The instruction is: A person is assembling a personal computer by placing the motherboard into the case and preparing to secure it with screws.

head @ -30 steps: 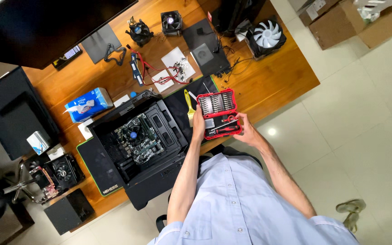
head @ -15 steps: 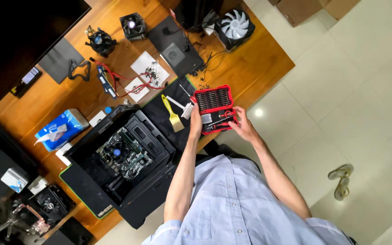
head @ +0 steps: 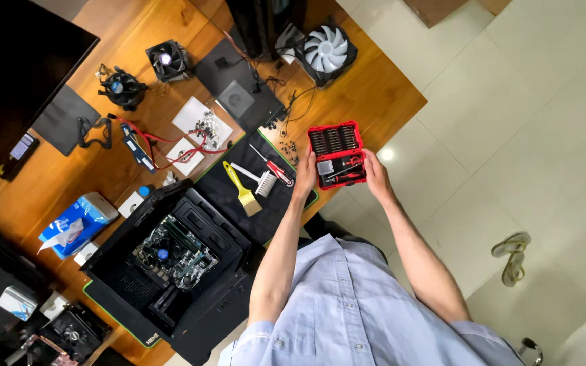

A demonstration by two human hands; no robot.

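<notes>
You're gripping the red bit-set case (head: 336,155) from both sides, your left hand (head: 304,169) curling its fingers onto the near-left edge and your right hand (head: 376,175) closing on the right edge, the open case sitting between your fingertips at the wooden table's (head: 374,95) edge. Just beyond your left fingers, a yellow brush (head: 241,188) and a red-handled screwdriver (head: 276,167) are lying on the dark mat (head: 228,196); whether your thumbs are pressing the tray I can't quite tell.

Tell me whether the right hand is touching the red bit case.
Touching: the head view shows the right hand gripping the red bit case's right edge.
</notes>
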